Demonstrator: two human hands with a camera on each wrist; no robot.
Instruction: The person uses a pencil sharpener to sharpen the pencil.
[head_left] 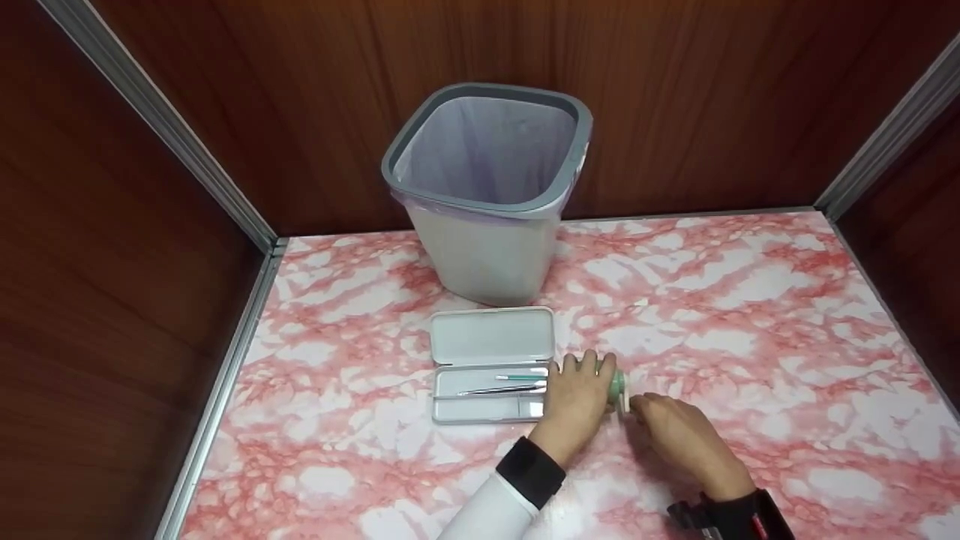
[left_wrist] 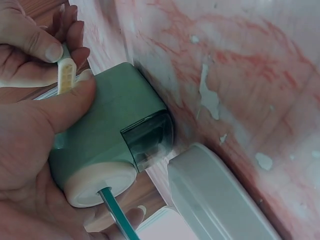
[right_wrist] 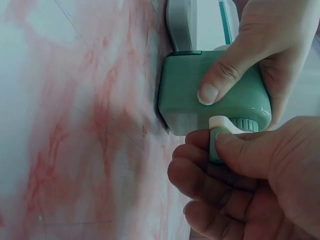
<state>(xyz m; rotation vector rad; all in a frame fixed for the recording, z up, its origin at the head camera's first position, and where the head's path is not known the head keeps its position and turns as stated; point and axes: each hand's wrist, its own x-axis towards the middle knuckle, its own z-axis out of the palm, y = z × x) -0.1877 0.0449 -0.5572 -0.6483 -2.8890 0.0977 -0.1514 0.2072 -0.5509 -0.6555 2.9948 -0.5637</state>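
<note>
A green crank pencil sharpener with a dark see-through drawer sits on the tabletop. My left hand grips its body, thumb on one side and fingers round the other. From the sharpener's pale round front sticks a teal pencil. On the opposite end, my right hand pinches the green knob of the white crank between thumb and forefinger. Left of the sharpener lies an open pencil case, partly covered by my left hand. A thin dark stick-like item shows over it.
Behind the pencil case stands a grey-rimmed waste bin with a purple liner. Dark wood-look panels enclose the red-and-white marbled tabletop at the back and both sides.
</note>
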